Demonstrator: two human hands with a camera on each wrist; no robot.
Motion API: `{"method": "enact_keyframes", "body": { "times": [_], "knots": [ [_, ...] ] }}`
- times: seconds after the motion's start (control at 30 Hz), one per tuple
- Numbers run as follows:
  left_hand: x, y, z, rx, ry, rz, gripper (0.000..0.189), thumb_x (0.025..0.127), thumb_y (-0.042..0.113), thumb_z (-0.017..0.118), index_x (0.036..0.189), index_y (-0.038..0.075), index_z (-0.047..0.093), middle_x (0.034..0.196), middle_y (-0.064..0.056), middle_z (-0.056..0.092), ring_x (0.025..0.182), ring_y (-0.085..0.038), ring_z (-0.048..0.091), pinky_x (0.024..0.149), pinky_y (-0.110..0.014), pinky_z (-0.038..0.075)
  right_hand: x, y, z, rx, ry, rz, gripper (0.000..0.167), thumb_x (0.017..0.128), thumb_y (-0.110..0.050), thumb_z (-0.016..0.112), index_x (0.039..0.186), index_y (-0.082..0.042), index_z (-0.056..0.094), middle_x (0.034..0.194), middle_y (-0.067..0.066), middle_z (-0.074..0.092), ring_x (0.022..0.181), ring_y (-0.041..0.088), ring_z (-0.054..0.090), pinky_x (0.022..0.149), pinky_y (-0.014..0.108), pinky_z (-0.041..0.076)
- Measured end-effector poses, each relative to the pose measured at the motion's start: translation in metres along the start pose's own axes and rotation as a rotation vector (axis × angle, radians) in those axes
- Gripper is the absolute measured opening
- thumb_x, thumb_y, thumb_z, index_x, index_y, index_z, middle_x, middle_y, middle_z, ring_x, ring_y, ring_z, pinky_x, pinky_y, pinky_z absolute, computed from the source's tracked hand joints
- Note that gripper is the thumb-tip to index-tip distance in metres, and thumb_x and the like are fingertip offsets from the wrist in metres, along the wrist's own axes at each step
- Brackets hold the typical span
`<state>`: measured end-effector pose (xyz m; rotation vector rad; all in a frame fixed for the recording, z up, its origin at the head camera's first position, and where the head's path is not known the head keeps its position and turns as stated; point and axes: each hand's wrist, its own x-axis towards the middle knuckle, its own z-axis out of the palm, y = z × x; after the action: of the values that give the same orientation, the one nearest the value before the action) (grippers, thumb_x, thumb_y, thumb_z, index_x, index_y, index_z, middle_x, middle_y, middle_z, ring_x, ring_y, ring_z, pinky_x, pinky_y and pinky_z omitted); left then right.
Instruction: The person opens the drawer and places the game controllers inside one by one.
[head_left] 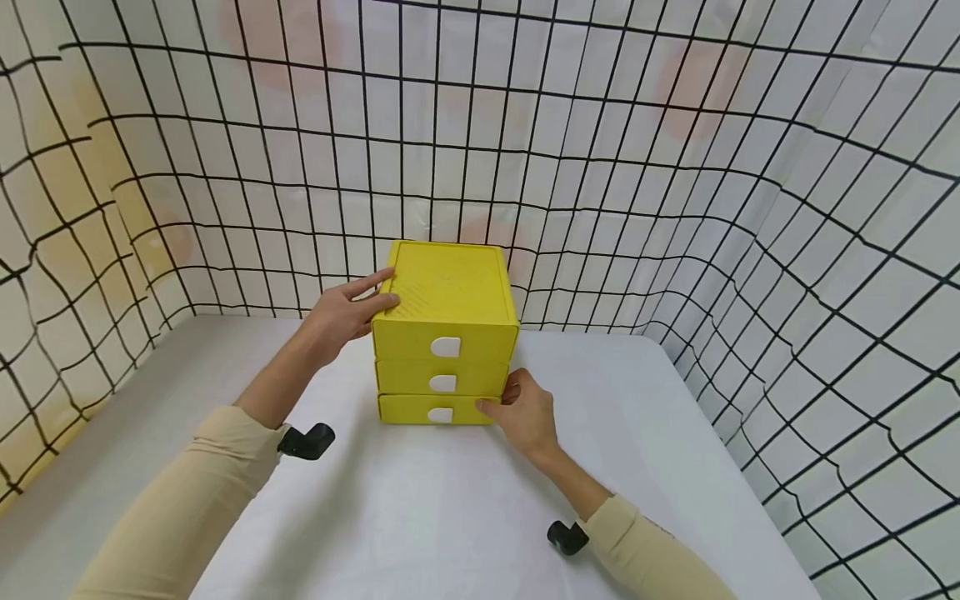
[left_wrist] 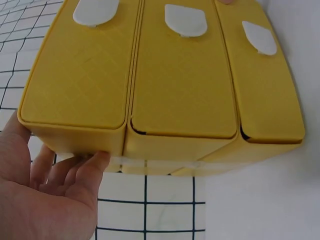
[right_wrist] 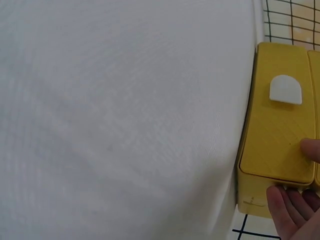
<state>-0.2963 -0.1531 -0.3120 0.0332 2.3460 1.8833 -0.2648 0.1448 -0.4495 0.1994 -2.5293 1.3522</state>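
Observation:
A yellow three-drawer box [head_left: 453, 283] with white tabs stands upright on the white surface, its drawers pushed in. My left hand [head_left: 341, 321] holds its upper left edge, the thumb on top; in the left wrist view the curled fingers [left_wrist: 90, 172] press against the side wall. Low on the right, my right hand [head_left: 528, 414] grips the front corner by the bottom drawer [head_left: 405, 409]. Its thumb [right_wrist: 311, 149] lies on the drawer fronts and its other fingers are bent against the side. The box's back is hidden.
The white-covered table [head_left: 420, 517] extends in front of the box and to both sides. Black wire mesh [head_left: 465, 150] encloses the back and sides, with white sheeting behind it. A black wrist device [head_left: 306, 442] sits at the left cuff, another [head_left: 567, 537] at the right.

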Motion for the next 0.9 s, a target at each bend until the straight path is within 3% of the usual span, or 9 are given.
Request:
{"method": "enact_keyframes", "body": {
  "times": [0.5, 0.63, 0.8, 0.9],
  "knots": [
    [0.0, 0.0, 0.007, 0.03, 0.027, 0.001, 0.063, 0.097, 0.043, 0.068, 0.154, 0.041, 0.042, 0.168, -0.003, 0.026, 0.144, -0.024, 0.046, 0.118, -0.046, 0.04, 0.002, 0.002, -0.005, -0.036, -0.005, -0.005, 0.036, 0.077, -0.025, 0.088, 0.093, -0.01, 0.059, 0.078, 0.003, 0.069, 0.07, 0.014, 0.067, 0.059, 0.027, 0.057],
    [-0.003, -0.002, 0.005, 0.092, 0.048, 0.016, 0.063, 0.096, 0.047, 0.067, 0.154, 0.041, 0.042, 0.166, -0.004, 0.032, 0.141, -0.024, 0.05, 0.116, -0.046, 0.043, 0.001, 0.002, -0.005, -0.05, -0.041, -0.005, 0.035, 0.08, -0.025, 0.087, 0.095, -0.009, 0.06, 0.081, 0.002, 0.071, 0.073, 0.013, 0.068, 0.061, 0.025, 0.057],
    [-0.01, -0.005, 0.0, 0.28, 0.112, 0.091, 0.062, 0.097, 0.056, 0.06, 0.154, 0.041, 0.041, 0.151, -0.011, 0.053, 0.121, -0.027, 0.067, 0.104, -0.048, 0.053, 0.002, -0.003, -0.013, -0.163, -0.134, -0.032, 0.03, 0.088, -0.025, 0.079, 0.101, -0.005, 0.061, 0.077, 0.002, 0.069, 0.066, 0.012, 0.063, 0.056, 0.025, 0.053],
    [-0.015, -0.008, -0.002, 0.331, 0.151, 0.123, 0.063, 0.099, 0.057, 0.056, 0.154, 0.03, 0.045, 0.129, -0.018, 0.069, 0.101, -0.029, 0.074, 0.09, -0.043, 0.061, 0.001, -0.006, -0.025, -0.237, -0.159, -0.047, 0.027, 0.09, -0.021, 0.075, 0.106, -0.003, 0.064, 0.075, 0.004, 0.069, 0.06, 0.013, 0.061, 0.053, 0.025, 0.051]
  ]
}}
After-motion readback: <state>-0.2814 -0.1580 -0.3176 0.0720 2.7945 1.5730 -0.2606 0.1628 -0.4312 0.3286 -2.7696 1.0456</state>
